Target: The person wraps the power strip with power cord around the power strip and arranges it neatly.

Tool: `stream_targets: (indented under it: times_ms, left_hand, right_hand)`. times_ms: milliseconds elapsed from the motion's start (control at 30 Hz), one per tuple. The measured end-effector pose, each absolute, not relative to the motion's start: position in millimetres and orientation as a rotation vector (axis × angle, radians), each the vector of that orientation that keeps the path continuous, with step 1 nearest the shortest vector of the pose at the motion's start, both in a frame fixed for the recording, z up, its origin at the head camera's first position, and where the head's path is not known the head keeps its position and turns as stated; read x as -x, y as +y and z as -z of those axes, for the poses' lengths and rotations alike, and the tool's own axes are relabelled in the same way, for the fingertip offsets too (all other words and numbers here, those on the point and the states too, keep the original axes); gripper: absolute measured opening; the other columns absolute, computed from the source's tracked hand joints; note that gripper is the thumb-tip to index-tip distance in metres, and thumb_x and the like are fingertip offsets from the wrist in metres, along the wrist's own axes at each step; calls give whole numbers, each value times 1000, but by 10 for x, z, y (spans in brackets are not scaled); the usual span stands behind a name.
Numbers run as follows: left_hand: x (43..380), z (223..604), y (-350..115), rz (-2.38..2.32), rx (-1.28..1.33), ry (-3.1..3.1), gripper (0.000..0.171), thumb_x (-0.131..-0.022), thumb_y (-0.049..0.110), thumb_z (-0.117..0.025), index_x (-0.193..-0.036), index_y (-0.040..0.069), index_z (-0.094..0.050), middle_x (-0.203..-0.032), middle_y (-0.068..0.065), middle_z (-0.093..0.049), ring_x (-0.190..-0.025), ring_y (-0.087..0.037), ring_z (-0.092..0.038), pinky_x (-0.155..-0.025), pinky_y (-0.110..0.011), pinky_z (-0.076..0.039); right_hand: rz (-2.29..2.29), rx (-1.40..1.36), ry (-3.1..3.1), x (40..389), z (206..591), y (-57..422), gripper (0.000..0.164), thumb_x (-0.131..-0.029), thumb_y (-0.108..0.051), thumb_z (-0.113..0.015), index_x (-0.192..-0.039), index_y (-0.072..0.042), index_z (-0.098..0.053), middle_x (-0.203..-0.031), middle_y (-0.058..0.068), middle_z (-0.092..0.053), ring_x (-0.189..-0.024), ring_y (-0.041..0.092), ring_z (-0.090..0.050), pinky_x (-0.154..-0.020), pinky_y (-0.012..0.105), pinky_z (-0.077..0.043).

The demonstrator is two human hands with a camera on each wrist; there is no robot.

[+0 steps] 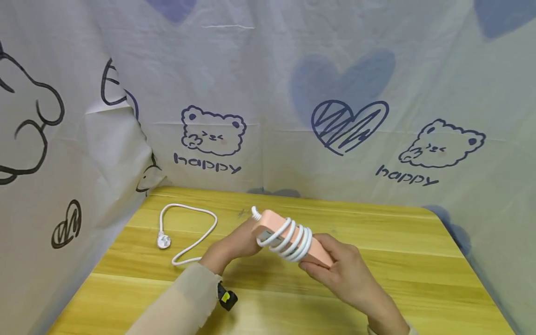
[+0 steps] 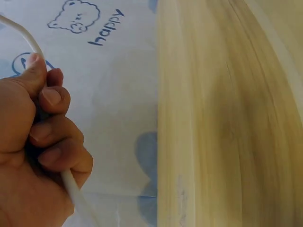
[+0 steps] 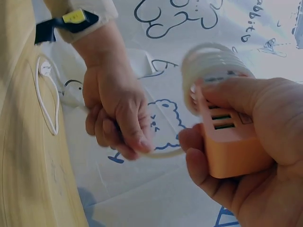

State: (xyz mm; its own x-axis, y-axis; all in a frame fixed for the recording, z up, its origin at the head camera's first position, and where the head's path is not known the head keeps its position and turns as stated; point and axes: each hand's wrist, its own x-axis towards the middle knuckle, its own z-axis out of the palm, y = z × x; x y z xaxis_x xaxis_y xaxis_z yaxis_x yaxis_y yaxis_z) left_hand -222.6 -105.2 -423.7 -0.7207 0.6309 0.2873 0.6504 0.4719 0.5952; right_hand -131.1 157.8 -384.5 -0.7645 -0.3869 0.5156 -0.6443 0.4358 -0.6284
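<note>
My right hand (image 1: 345,270) grips one end of a pink power strip (image 1: 320,253), held tilted above the table. White cord (image 1: 293,242) is wound in several loops round the strip's middle. In the right wrist view, slots show on the strip's face (image 3: 222,123) near the thumb. The left hand (image 2: 47,127) has its fingers curled round the cord, with the thumb laid along it. Behind the strip, in the head view, that left hand (image 1: 240,244) is partly hidden. Loose cord (image 1: 194,242) runs from it across the table to a white plug (image 1: 164,240).
A wooden table (image 1: 398,279) lies under both hands. White cloth (image 1: 268,93) with bear and heart drawings hangs behind and at the sides. A black strap with a yellow patch (image 1: 226,297) is on the left wrist.
</note>
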Motion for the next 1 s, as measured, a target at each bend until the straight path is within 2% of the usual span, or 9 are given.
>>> stream_targets:
  times_ms: [100, 167, 267, 367, 633, 867, 1000]
  left_hand:
    - [2135, 4209, -1026, 1003, 1034, -2747, 14, -108, 12, -57, -102, 10, -70, -91, -3, -72, -82, -17, -66, -77, -34, -56]
    - [2084, 4164, -1002, 1048, 961, -2817, 24, -112, 25, -54, -97, 14, -69, -83, 4, -68, -74, -11, -60, -69, -31, -52]
    - [2010, 4114, -980, 1096, 928, -2838, 33, -113, 35, -50, -90, 18, -66, -72, 10, -57, -63, -7, -50, -62, -28, -46]
    - [1936, 4089, -949, 1153, 942, -2807, 36, -113, 36, -49, -86, 19, -65, -67, 11, -51, -58, -4, -44, -57, -26, -42]
    - [1742, 4003, -800, 1278, 1012, -2800, 37, -114, 35, -47, -90, 16, -69, -63, 12, -50, -54, -2, -43, -52, -23, -39]
    - [1630, 3883, -795, 1154, 1010, -2811, 18, -111, 36, -56, -98, 25, -64, -64, 13, -46, -54, -3, -39, -52, -22, -36]
    - [1594, 3845, -848, 1149, 943, -2880, 20, -112, 35, -53, -97, 23, -60, -65, 11, -43, -54, -4, -39, -51, -24, -35]
  right_hand:
    - [-1214, -803, -2348, 1344, 3849, 1587, 40, -83, -6, -89, -118, -14, -71, -92, -3, -75, -69, 2, -60, -57, 26, -51]
    - [-1203, -715, -2337, 1370, 3853, 1591, 39, -83, -6, -90, -117, -13, -71, -91, -2, -75, -70, 4, -60, -57, 26, -51]
    - [-1224, -571, -2356, 1410, 3866, 1597, 39, -83, -6, -90, -117, -12, -71, -93, 2, -76, -72, 7, -63, -59, 27, -53]
    - [-1262, -458, -2359, 1444, 3880, 1599, 40, -83, -6, -90, -118, -9, -70, -94, 5, -76, -72, 11, -64, -59, 28, -54]
    - [-1354, -334, -2275, 1457, 3888, 1586, 36, -87, -9, -88, -119, -7, -72, -95, 9, -77, -72, 9, -64, -58, 27, -54]
    - [-1329, -239, -2294, 1496, 3893, 1613, 36, -86, -9, -88, -119, -8, -72, -93, 8, -76, -71, 12, -65, -58, 27, -54]
    - [-1281, -211, -2302, 1518, 3901, 1632, 36, -87, -11, -88, -119, -6, -71, -92, 10, -76, -69, 13, -63, -55, 26, -53]
